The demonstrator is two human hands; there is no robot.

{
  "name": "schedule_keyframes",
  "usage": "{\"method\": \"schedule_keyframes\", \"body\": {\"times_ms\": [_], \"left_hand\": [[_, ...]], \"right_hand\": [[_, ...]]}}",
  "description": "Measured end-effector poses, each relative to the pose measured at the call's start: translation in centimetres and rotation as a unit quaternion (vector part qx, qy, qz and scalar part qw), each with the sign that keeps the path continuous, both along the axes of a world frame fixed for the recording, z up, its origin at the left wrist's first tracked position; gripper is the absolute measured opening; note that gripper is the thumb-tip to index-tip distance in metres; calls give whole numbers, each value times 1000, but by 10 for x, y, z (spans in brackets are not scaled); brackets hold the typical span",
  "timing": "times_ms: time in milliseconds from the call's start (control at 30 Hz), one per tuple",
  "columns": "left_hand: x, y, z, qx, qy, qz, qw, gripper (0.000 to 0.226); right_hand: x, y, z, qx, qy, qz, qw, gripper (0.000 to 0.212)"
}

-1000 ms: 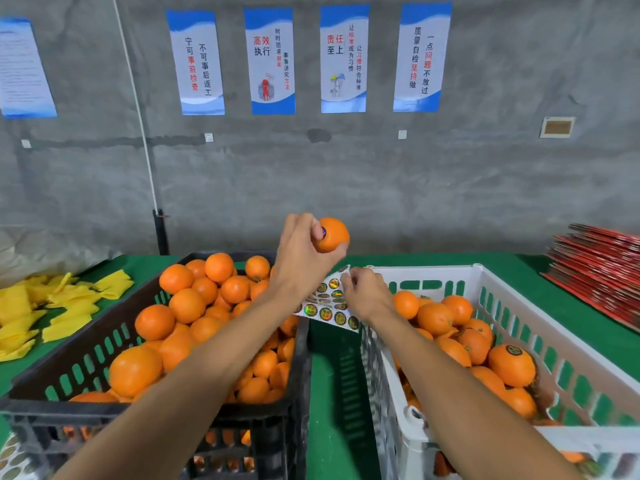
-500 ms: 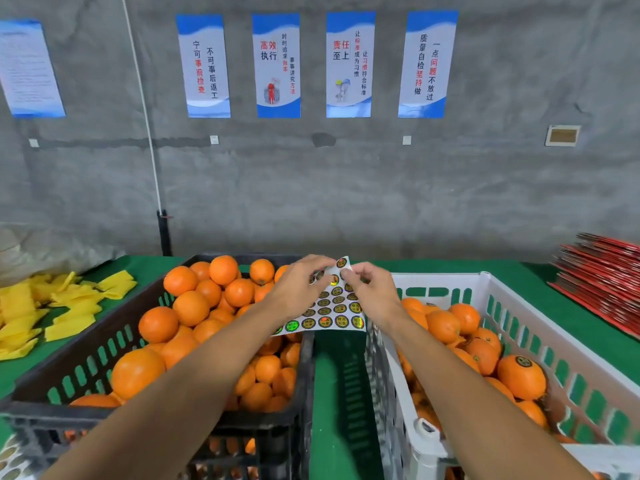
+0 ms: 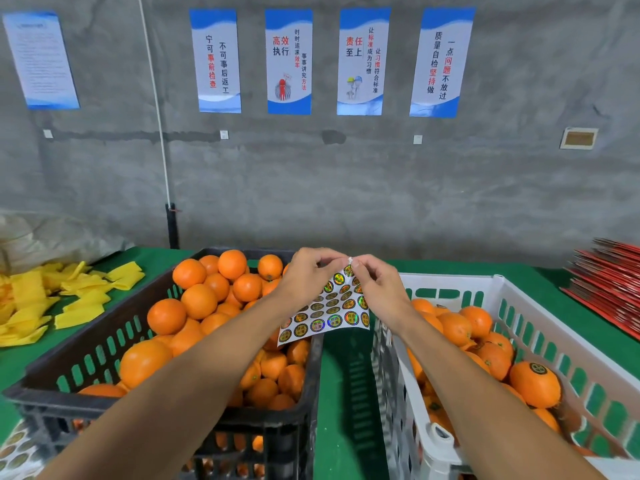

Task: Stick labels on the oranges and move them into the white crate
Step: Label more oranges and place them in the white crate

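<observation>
Black crate [image 3: 104, 355] on my left, heaped w/ unlabelled oranges [image 3: 199, 301]. White crate [image 3: 540, 306] on my right, part full; one fruit near the front, the labelled orange [image 3: 535, 382], shows a dark round sticker on top. Green table [image 3: 343, 393] shows in the gap btwn the two crates.

Label sheet [image 3: 329, 310] hangs over that gap, touching neither crate as far as I can tell. Its long axis runs top to bottom and a bit left: top corner up at my fingertips, bottom edge drooping toward the black crate's rim, printed side facing me.

Left hand [image 3: 304, 275]: fingers curled, thumb & forefinger nipping the sheet's top left. Right hand [image 3: 377, 285]: also curled, pinching the top corner, where a bit of white backing sticks up. No orange in either hand.

Step, I reckon: peeling one label. To do it well: keep the left pinch firm so the sheet stays taut, bend the backing away w/ the right, lift the sticker by its edge only, don't touch the glue. Risk: the limp sheet folds and stickers crease.
</observation>
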State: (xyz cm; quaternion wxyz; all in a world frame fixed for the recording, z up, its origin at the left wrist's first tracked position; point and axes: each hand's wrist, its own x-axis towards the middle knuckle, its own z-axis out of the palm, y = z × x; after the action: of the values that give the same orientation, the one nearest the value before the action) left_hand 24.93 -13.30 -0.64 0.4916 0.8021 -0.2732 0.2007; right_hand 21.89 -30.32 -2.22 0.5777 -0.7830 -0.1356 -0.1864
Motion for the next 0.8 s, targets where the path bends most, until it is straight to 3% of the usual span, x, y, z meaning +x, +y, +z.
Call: {"method": "schedule_keyframes", "body": {"times_ms": [100, 200, 333, 400, 800], "left_hand": [[4, 2, 3, -58, 43, -13, 997, 14], [16, 24, 5, -96, 50, 91, 990, 13], [35, 82, -25, 128, 53, 264, 955, 18], [37, 97, -39, 184, 82, 308, 930, 20], [42, 94, -51, 174, 107, 237, 950, 23]], "right_hand": [[1, 0, -1, -10, -1, -10, 1000, 20], [3, -1, -8, -49, 9, -29, 998, 21], [5, -3, -15, -63, 47, -47, 996, 20], [5, -4, -15, -65, 51, -55, 995, 20], [9, -3, -18, -73, 75, -58, 993, 20]]}}
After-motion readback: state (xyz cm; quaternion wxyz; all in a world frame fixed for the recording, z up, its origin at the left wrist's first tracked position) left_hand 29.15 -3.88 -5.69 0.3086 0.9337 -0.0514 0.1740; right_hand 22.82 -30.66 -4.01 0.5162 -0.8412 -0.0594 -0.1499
